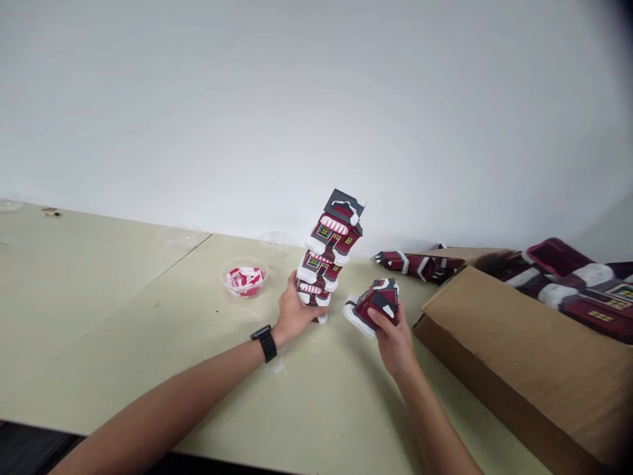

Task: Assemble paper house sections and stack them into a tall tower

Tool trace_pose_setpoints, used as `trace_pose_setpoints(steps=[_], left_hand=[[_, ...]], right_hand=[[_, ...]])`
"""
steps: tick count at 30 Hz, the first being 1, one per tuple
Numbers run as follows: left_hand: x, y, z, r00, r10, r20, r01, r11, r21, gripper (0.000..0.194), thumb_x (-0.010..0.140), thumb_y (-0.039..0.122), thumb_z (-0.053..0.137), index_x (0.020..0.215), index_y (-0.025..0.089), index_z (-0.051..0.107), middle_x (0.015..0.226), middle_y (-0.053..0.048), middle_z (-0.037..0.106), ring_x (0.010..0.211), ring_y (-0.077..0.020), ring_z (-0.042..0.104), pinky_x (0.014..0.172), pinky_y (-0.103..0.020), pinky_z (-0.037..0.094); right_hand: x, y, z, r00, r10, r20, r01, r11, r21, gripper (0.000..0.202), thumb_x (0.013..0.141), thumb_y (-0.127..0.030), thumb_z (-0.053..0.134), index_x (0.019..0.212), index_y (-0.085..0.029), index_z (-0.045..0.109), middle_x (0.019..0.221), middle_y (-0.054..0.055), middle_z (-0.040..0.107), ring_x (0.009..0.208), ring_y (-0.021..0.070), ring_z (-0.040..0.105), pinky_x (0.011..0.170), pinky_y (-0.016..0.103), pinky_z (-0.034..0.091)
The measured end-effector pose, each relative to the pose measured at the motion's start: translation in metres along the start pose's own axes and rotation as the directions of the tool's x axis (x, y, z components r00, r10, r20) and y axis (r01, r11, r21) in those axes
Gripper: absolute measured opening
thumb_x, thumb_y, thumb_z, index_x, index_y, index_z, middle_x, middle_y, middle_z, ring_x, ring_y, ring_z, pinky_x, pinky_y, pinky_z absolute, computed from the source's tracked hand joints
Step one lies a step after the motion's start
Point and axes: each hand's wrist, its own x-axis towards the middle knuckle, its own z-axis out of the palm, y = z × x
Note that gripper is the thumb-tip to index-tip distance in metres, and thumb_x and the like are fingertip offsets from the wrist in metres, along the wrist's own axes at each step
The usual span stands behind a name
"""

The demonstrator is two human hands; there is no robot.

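My left hand (295, 313) is wrapped around the lower part of a stack of miniature houses (324, 260), dark red with grey roofs, white snow edging and striped awnings. The stack leans a little to the right at its top. A single miniature house (372, 305) of the same kind is tilted in my right hand (395, 340), thumb across its side. It is held just right of the stack and apart from it. My palms and some fingers are hidden behind the houses.
A clear round tub (268, 269) with red-and-white striped pieces (244, 282) stands left of the stack. At right, an open cardboard box (524, 349) holds more dark red houses (593, 300). Behind it, another dark red house piece (395, 259) lies near the wall.
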Motion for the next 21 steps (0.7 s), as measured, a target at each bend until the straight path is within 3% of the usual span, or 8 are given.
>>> trace_pose_setpoints(steps=[4, 10, 15, 21], left_hand=[[0.006, 0.001, 0.000, 1.000, 0.007, -0.029, -0.006, 1.000, 0.020, 0.096, 0.062, 0.025, 0.096, 0.143, 0.024, 0.046, 0.131, -0.010, 0.073, 0.118, -0.0313, 0.071, 0.105, -0.049, 0.054], [0.023, -0.006, -0.005, 0.994, -0.014, -0.111, 0.024, 0.996, 0.091, 0.096, 0.062, 0.023, 0.096, 0.142, 0.023, 0.045, 0.125, -0.010, 0.074, 0.120, -0.0321, 0.071, 0.108, -0.052, 0.053], [0.047, -0.018, -0.015, 0.979, -0.017, -0.202, 0.042, 0.992, 0.121, 0.096, 0.063, 0.022, 0.096, 0.144, 0.022, 0.044, 0.123, -0.011, 0.073, 0.115, -0.0314, 0.072, 0.103, -0.050, 0.057], [0.085, -0.036, -0.021, 0.963, 0.015, -0.270, -0.012, 1.000, 0.016, 0.090, 0.066, 0.015, 0.092, 0.142, 0.022, 0.044, 0.131, -0.012, 0.068, 0.114, -0.0272, 0.071, 0.101, -0.046, 0.059]], right_hand=[[-0.001, -0.002, 0.001, 1.000, 0.020, -0.001, -0.020, 1.000, 0.020, 0.075, 0.052, -0.035, 0.100, 0.119, -0.030, 0.066, 0.115, 0.000, 0.075, 0.104, 0.0221, 0.070, 0.094, 0.039, 0.057], [0.000, 0.000, -0.002, 1.000, 0.009, 0.003, -0.009, 1.000, 0.018, 0.072, 0.054, -0.033, 0.100, 0.117, -0.029, 0.064, 0.113, 0.000, 0.075, 0.102, 0.0223, 0.071, 0.094, 0.041, 0.059], [0.002, 0.003, -0.006, 1.000, 0.011, 0.030, -0.011, 1.000, 0.007, 0.072, 0.059, -0.032, 0.099, 0.122, -0.030, 0.064, 0.115, 0.000, 0.075, 0.105, 0.0241, 0.073, 0.098, 0.045, 0.059], [0.000, 0.002, -0.006, 0.998, 0.018, 0.056, -0.018, 1.000, 0.010, 0.071, 0.061, -0.033, 0.099, 0.123, -0.031, 0.064, 0.117, -0.001, 0.075, 0.108, 0.0240, 0.072, 0.100, 0.044, 0.059]])
